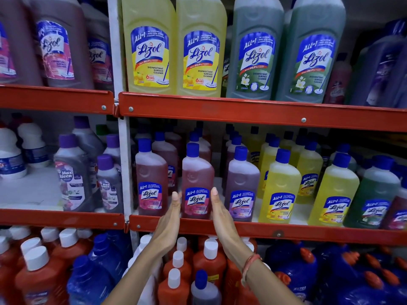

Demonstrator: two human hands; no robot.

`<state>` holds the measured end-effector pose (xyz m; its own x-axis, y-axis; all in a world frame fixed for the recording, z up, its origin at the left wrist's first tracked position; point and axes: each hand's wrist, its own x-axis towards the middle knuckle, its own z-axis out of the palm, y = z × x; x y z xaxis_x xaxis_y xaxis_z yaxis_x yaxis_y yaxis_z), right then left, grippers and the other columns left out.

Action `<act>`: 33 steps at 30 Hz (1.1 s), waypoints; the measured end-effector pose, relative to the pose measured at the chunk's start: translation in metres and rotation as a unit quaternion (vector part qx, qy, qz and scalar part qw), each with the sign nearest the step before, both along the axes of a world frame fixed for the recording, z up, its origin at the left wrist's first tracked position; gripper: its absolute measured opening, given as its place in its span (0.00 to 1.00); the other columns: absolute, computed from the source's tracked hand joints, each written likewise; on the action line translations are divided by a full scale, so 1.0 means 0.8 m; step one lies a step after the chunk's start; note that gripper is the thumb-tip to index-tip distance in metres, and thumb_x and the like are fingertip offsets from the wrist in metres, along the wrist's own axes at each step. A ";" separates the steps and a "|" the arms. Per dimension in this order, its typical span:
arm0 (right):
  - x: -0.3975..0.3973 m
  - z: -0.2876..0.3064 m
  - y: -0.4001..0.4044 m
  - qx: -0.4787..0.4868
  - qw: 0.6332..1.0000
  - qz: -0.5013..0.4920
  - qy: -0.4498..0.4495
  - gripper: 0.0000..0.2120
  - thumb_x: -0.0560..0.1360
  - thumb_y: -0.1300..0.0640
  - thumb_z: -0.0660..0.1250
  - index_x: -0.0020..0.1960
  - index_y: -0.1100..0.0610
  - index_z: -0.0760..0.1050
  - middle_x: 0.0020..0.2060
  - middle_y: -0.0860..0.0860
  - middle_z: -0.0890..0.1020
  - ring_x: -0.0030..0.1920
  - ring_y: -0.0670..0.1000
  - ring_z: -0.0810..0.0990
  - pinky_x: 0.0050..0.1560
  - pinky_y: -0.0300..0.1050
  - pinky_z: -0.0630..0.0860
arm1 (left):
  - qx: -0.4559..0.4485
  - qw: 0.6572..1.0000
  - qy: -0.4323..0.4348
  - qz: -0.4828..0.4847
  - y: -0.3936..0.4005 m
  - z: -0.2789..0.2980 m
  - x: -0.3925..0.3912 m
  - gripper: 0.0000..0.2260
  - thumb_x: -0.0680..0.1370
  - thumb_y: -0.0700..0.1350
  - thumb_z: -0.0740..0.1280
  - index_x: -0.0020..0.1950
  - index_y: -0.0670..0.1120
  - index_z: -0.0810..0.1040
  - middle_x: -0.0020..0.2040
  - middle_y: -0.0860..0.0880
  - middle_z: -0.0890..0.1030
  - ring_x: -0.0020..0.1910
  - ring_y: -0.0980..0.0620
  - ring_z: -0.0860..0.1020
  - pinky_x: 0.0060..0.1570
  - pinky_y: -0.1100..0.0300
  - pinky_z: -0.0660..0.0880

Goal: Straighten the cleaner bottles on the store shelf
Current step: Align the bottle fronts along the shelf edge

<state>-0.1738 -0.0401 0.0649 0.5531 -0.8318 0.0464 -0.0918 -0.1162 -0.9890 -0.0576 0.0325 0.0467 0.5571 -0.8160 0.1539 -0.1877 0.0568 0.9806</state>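
A pink Lizol cleaner bottle (pixel 196 179) with a blue cap stands upright at the front of the middle shelf (pixel 264 230). My left hand (pixel 169 219) is flat, fingers straight, by the bottle's lower left side. My right hand (pixel 220 214) is flat by its lower right side. Both palms face the bottle, and I cannot tell whether they touch it. Another pink bottle (pixel 150 179) stands to its left and a purple one (pixel 241 186) to its right, then yellow bottles (pixel 280 190).
The upper shelf holds large yellow (pixel 149 47) and green (pixel 253 51) Lizol bottles. Below are orange bottles with white caps (pixel 176 282) and dark blue bottles (pixel 308 271). A white upright post (pixel 125 164) separates a left bay with Max Kleen bottles (pixel 72 172).
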 end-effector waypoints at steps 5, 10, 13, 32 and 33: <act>-0.003 -0.001 0.001 -0.004 1.000 -0.005 0.002 0.46 0.64 0.20 0.47 0.72 0.45 0.68 0.66 0.49 0.79 0.65 0.49 0.77 0.69 0.52 0.70 | 0.003 1.000 -0.004 -0.011 0.000 0.000 0.001 0.54 0.55 0.86 0.44 0.76 0.61 0.59 0.75 0.51 0.68 0.73 0.50 0.67 0.73 0.46 0.58; -0.006 -0.002 -0.004 0.002 1.000 -0.001 0.006 0.42 0.68 0.24 0.48 0.72 0.46 0.69 0.66 0.50 0.79 0.64 0.49 0.76 0.66 0.47 0.70 | -0.004 1.000 -0.004 -0.012 0.001 -0.002 0.000 0.51 0.56 0.85 0.45 0.74 0.63 0.61 0.73 0.52 0.69 0.73 0.50 0.67 0.75 0.45 0.59; -0.007 -0.005 -0.006 -0.006 1.000 0.004 0.009 0.41 0.68 0.23 0.48 0.72 0.46 0.69 0.66 0.49 0.79 0.66 0.49 0.76 0.69 0.50 0.70 | 0.000 1.000 -0.004 -0.018 0.004 0.000 0.001 0.49 0.57 0.85 0.45 0.74 0.64 0.60 0.73 0.54 0.69 0.71 0.52 0.67 0.74 0.44 0.59; -0.096 -0.016 -0.047 -0.034 0.983 -0.158 -0.087 0.44 0.67 0.22 0.50 0.71 0.49 0.72 0.66 0.48 0.78 0.68 0.51 0.74 0.70 0.48 0.67 | 0.022 0.999 -0.023 -0.019 -0.061 0.015 -0.123 0.37 0.72 0.71 0.42 0.74 0.56 0.67 0.70 0.52 0.74 0.67 0.53 0.71 0.72 0.53 0.64; -0.094 -0.018 -0.050 -0.032 0.984 -0.153 -0.087 0.47 0.64 0.19 0.50 0.70 0.48 0.73 0.65 0.47 0.79 0.67 0.51 0.76 0.71 0.50 0.68 | 0.019 1.000 -0.011 -0.014 -0.062 0.016 -0.125 0.37 0.71 0.72 0.43 0.72 0.56 0.68 0.69 0.51 0.75 0.64 0.54 0.72 0.71 0.50 0.66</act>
<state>-0.2493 -0.0801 0.0502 0.2557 -0.9507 0.1756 0.0375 -0.1717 -0.9844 -0.1576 -0.0170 0.0599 0.5308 -0.8367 0.1346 -0.2086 0.0249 0.9777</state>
